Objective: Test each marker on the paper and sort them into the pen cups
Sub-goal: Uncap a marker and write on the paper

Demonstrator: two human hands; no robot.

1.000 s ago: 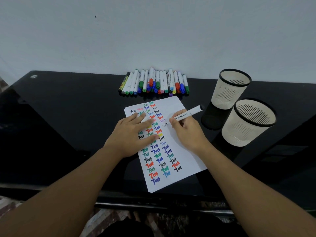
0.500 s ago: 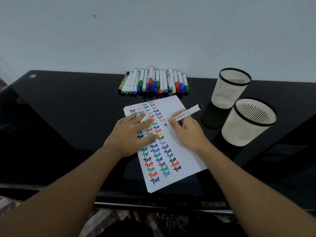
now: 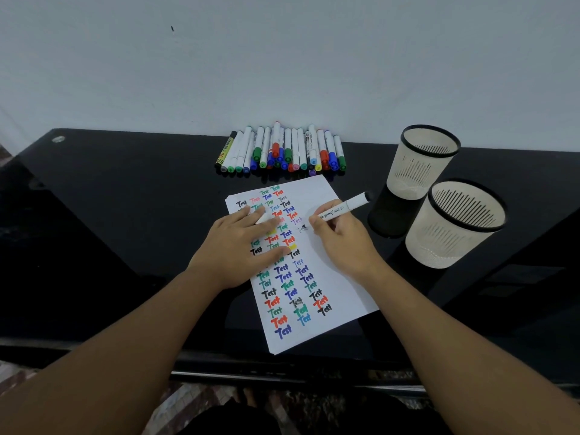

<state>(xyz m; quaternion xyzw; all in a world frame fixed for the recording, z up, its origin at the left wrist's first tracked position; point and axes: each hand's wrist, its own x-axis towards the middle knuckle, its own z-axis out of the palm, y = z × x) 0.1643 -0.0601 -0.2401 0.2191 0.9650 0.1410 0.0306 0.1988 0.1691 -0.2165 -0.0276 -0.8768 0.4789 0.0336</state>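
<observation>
Near the middle of the table (image 3: 125,215), on the sheet of paper (image 3: 342,277), the right hand (image 3: 345,240) pinches a white marker (image 3: 340,210) in a writing grip, its tip down on the sheet at a small dark scribble (image 3: 303,228). A second ago that spot beside the column of coloured "Test" words showed only a faint start; now a smudgy black mark with pale grey strokes sits there, so the tip has been worked over the same place with little sideways travel. The left hand (image 3: 238,246) has stayed flat on the paper, its fingers straight and pressing the sheet down, with what looks like a white cap (image 3: 263,218) tucked under them.

Judging from the weak, patchy trace, this marker may be running dry, which would decide its cup. Both pen cups (image 3: 420,161) stand toward the table's right edge, and nothing shows inside them from this angle. A large row of markers (image 3: 282,150) lies along the back edge against the wall, so most of the sorting appears undone.
</observation>
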